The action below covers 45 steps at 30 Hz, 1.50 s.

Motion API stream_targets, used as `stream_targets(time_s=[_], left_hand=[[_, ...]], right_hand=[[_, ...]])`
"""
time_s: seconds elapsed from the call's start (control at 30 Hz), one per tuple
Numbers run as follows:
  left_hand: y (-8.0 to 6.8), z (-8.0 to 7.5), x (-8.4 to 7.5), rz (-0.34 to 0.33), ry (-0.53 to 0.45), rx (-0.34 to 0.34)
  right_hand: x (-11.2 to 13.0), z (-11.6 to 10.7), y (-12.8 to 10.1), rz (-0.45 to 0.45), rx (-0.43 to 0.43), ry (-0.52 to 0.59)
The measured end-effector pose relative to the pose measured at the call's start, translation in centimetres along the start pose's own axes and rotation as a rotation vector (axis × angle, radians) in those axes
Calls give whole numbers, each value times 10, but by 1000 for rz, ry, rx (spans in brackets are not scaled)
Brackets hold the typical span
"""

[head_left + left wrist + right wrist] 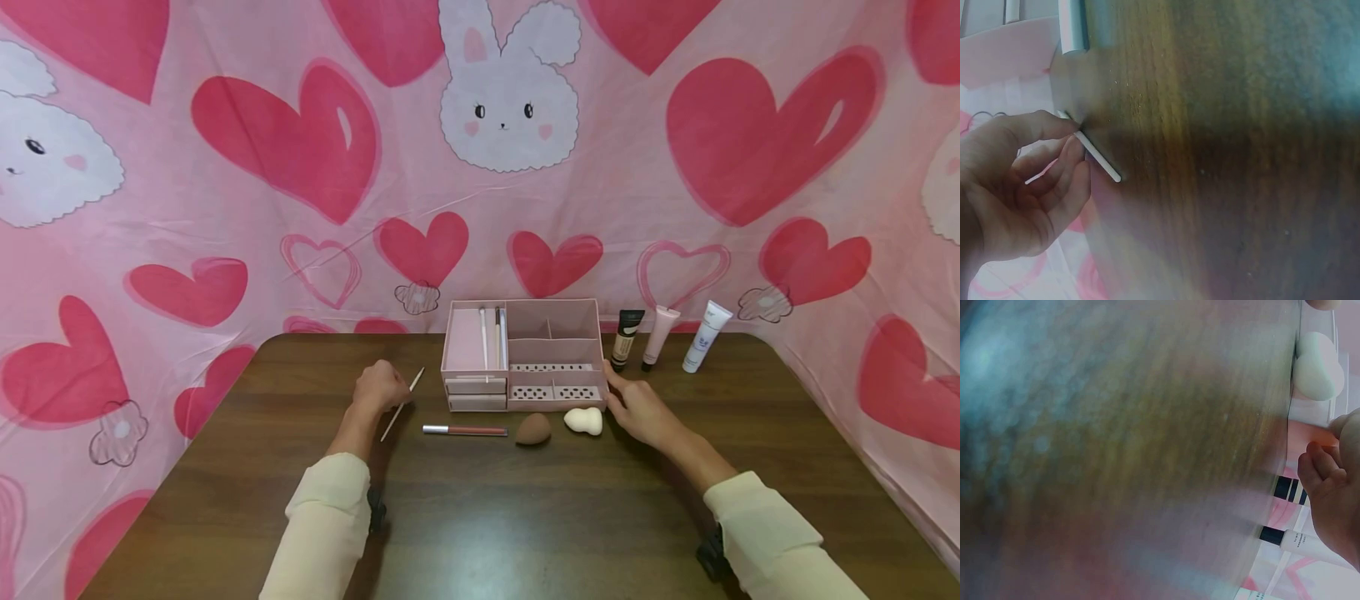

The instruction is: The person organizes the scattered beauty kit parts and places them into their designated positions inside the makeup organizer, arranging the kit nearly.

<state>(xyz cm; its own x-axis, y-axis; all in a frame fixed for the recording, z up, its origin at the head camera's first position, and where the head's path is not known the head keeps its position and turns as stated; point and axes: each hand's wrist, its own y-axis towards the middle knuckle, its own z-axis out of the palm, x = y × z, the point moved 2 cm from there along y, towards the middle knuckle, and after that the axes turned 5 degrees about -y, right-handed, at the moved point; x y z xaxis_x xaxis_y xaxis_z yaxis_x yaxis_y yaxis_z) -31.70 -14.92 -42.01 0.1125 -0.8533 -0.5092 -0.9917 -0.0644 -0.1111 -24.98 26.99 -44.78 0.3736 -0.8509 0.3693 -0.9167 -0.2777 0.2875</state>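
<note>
The left hand (381, 388) pinches a thin white stick (402, 405) just left of the organizer (522, 354); the left wrist view shows thumb and fingers (1063, 164) curled round it. The right hand (637, 408), fingers relaxed and holding nothing, touches the organizer's right side beside a white sponge (584, 421).

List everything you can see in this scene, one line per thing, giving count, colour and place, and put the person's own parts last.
Organiser: 1, pale pink, back middle of table, with drawers and slim sticks standing in it.
Tubes: 3, one black-capped, one pink, one white, right of organiser.
Sponges: 2, brown and cream, in front of organiser.
Lip pencil: 1, red with silver end, left of brown sponge.
Thin stick: 1, white, pinched in left hand.
Table: 1, dark wood.
Backdrop: 1, pink with hearts and bunnies.
Left hand: grip pinches the stick.
Right hand: fingers at organiser's right front corner.
</note>
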Motion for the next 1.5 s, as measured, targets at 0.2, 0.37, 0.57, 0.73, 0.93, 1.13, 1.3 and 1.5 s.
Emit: stream_targets(time_s=[0.2,0.37,0.57,0.73,0.93,1.13,1.3,1.5], left_hand=[[0,2,-2,-41,13,-5],[1,3,-1,-56,27,-3],[-2,1,-2,-76,30,8],[-3,0,-3,-71,22,11],[-1,1,0,-36,-8,21],[-1,2,-1,7,-49,43],[-1,2,-4,33,-45,50],[-1,-2,-10,109,-38,-4]], right_hand=[[1,-1,0,-3,1,-3],[0,0,0,-1,-1,1],[0,1,0,0,-3,2],[-1,1,1,-2,-8,0],[-3,2,0,6,8,-1],[-1,0,0,-3,-7,3],[0,0,-1,-4,-12,7],[0,0,-1,-1,-9,1]])
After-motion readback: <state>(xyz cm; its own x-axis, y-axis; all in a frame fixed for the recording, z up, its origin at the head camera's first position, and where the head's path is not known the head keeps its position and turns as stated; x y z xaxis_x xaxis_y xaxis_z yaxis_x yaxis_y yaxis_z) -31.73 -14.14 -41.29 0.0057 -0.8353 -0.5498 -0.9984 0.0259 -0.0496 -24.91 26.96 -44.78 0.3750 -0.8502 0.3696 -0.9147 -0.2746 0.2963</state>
